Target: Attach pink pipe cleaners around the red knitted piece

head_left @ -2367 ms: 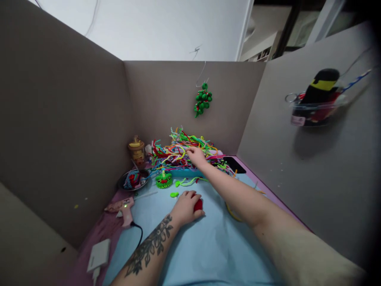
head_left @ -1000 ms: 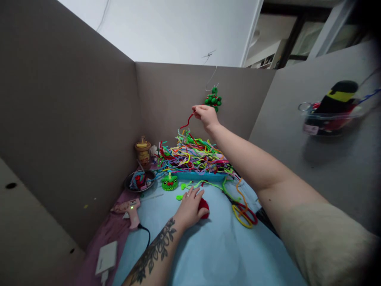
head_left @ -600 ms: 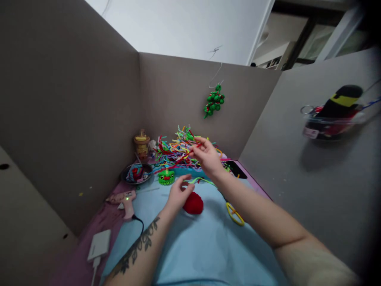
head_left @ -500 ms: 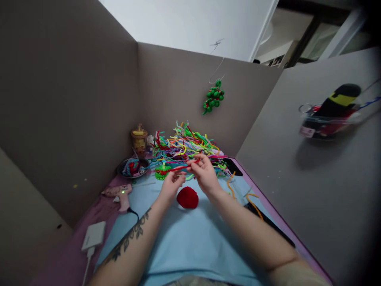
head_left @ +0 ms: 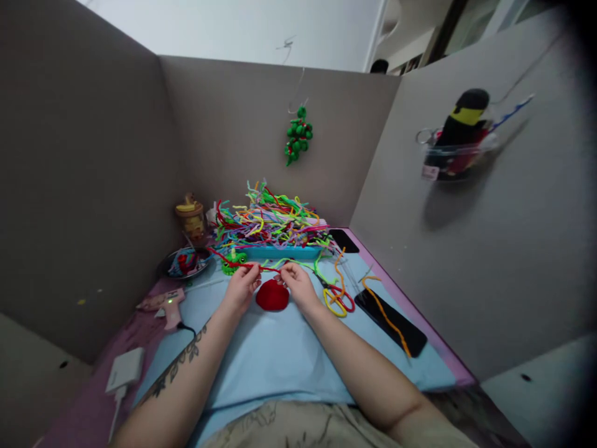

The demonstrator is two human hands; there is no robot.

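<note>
Even, gentle tension suits handling the red pipe cleaner (head_left: 269, 269) without kinking it. The left hand (head_left: 243, 287) and right hand (head_left: 299, 287) each pinch it, a short span running between them, though the right one's exact grip is hard to see. It looks thin and slightly bent, one end reaching out past the left hand.

The red strand (head_left: 267, 269) partly hides the green figure (head_left: 228, 269).

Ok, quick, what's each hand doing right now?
Left hand: closed, pinching the red strand.
Right hand: closed, pinching the same strand.
</note>
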